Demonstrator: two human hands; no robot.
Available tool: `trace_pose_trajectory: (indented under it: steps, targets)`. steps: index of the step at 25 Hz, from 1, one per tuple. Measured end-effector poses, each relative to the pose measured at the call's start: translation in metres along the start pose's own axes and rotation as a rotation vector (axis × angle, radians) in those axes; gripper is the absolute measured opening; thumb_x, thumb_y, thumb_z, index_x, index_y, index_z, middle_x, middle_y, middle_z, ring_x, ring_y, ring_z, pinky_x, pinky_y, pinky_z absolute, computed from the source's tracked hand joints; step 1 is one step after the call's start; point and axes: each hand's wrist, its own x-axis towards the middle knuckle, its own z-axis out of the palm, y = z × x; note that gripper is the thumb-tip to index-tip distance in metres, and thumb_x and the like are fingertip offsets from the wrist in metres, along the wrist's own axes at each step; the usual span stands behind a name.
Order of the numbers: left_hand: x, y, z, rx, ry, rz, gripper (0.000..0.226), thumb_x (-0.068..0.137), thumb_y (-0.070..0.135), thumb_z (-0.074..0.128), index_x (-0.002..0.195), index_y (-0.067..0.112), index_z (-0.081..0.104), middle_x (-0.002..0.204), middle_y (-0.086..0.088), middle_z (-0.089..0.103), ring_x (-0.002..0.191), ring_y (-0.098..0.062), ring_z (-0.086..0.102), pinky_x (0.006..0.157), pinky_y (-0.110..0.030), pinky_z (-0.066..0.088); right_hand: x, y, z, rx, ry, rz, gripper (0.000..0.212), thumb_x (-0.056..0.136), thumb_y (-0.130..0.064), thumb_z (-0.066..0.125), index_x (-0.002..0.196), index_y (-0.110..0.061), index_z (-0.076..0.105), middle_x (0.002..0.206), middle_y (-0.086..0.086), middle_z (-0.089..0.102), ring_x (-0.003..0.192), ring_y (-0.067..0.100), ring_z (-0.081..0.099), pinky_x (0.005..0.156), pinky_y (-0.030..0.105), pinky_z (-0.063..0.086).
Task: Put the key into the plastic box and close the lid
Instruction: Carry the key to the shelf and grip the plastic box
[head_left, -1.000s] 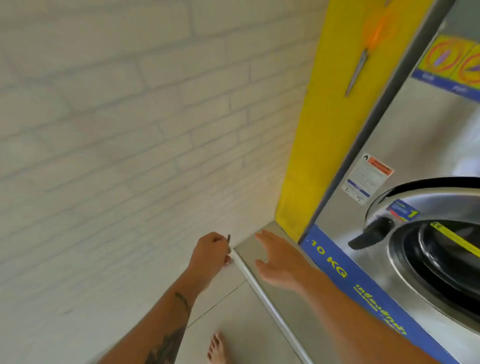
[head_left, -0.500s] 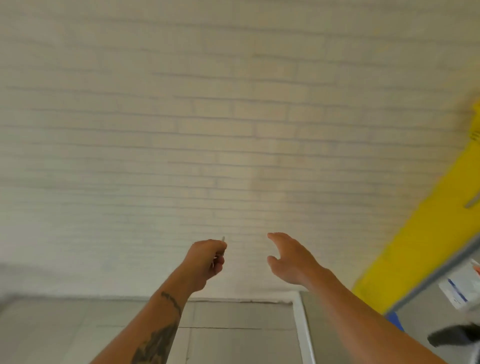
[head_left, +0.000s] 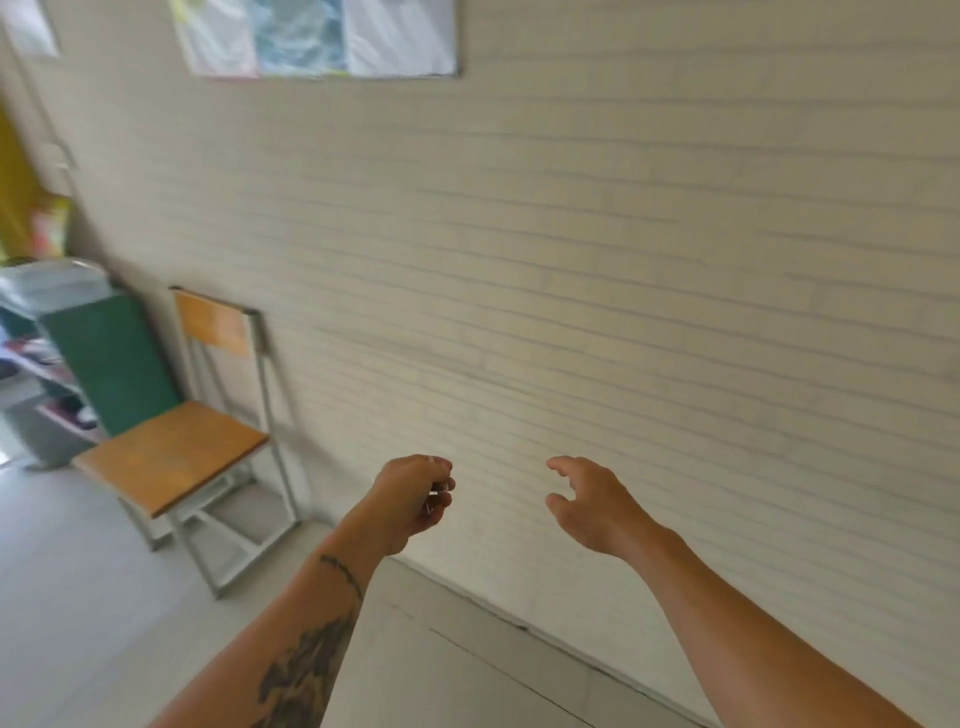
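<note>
Key (head_left: 435, 493), a small silvery metal piece, sits pinched in the closed left hand (head_left: 410, 499); right hand (head_left: 587, 501) hangs apart, fingers spread, empty. No plastic box shows. Judged step: carrying; keep the pinch firm until the box is found.

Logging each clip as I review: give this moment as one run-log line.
left hand: closed on key | right hand: open, empty | plastic box: not identifiable | nearby: chair, brick wall | stage: carrying key
</note>
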Motion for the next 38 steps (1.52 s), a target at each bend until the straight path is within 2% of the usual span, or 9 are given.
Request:
trace_pose_trajectory:
  steps: [4, 8, 16, 22, 28, 32, 38]
  targets:
    - [0.012, 0.033, -0.121, -0.054, 0.121, 0.016, 0.012, 0.093, 0.006, 0.053, 0.095, 0.008, 0.065, 0.084, -0.01, 0.064, 0.061, -0.016, 0.057, 0.044, -0.02, 0.045, 0.047, -0.113, 0.055, 0.038, -0.082, -0.103, 0.056, 0.092, -0.029, 0.052, 0.147, -0.022, 0.042, 0.149, 0.004, 0.047, 0.134, 0.023, 0.046, 0.109, 0.041, 0.039]
    - [0.023, 0.055, -0.221, -0.138, 0.264, 0.039, 0.014, 0.092, 0.002, 0.052, 0.096, 0.006, 0.064, 0.081, -0.011, 0.061, 0.059, -0.017, 0.054, 0.05, -0.024, 0.043, 0.098, -0.211, 0.105, 0.063, -0.185, -0.223, 0.054, 0.09, -0.028, 0.052, 0.144, -0.024, 0.046, 0.143, 0.002, 0.052, 0.129, 0.02, 0.05, 0.108, 0.042, 0.041]
    - [0.091, 0.098, -0.384, -0.282, 0.51, -0.011, 0.016, 0.091, -0.001, 0.05, 0.1, 0.006, 0.062, 0.08, -0.012, 0.058, 0.058, -0.016, 0.052, 0.053, -0.023, 0.041, 0.233, -0.381, 0.204, 0.102, -0.362, -0.457, 0.052, 0.091, -0.018, 0.051, 0.143, -0.018, 0.049, 0.142, 0.006, 0.052, 0.128, 0.019, 0.05, 0.104, 0.032, 0.042]
    - [0.141, 0.155, -0.502, -0.383, 0.617, 0.043, 0.016, 0.093, 0.0, 0.048, 0.103, 0.005, 0.059, 0.085, -0.013, 0.058, 0.06, -0.016, 0.053, 0.052, -0.023, 0.042, 0.339, -0.513, 0.263, 0.059, -0.455, -0.563, 0.051, 0.091, -0.019, 0.053, 0.142, -0.018, 0.049, 0.142, 0.008, 0.053, 0.126, 0.022, 0.053, 0.103, 0.036, 0.045]
    - [0.179, 0.184, -0.655, -0.498, 0.643, 0.103, 0.016, 0.093, -0.001, 0.047, 0.102, 0.003, 0.06, 0.087, -0.015, 0.058, 0.063, -0.019, 0.055, 0.05, -0.022, 0.048, 0.392, -0.653, 0.349, -0.04, -0.501, -0.659, 0.053, 0.086, -0.023, 0.051, 0.139, -0.024, 0.052, 0.138, 0.002, 0.057, 0.12, 0.018, 0.055, 0.101, 0.039, 0.048]
    - [0.201, 0.204, -0.77, -0.533, 0.636, 0.114, 0.015, 0.094, -0.004, 0.047, 0.103, 0.0, 0.058, 0.087, -0.019, 0.057, 0.068, -0.024, 0.062, 0.047, -0.023, 0.054, 0.422, -0.745, 0.412, -0.031, -0.468, -0.629, 0.049, 0.085, -0.024, 0.05, 0.133, -0.031, 0.056, 0.139, 0.002, 0.056, 0.117, 0.018, 0.057, 0.1, 0.039, 0.048]
    - [0.235, 0.257, -0.912, -0.494, 0.629, 0.125, 0.017, 0.092, -0.01, 0.048, 0.102, -0.004, 0.059, 0.083, -0.021, 0.059, 0.071, -0.029, 0.068, 0.056, -0.028, 0.061, 0.454, -0.87, 0.478, 0.039, -0.427, -0.545, 0.041, 0.09, -0.01, 0.052, 0.13, -0.011, 0.059, 0.13, 0.008, 0.063, 0.117, 0.023, 0.059, 0.096, 0.029, 0.047]
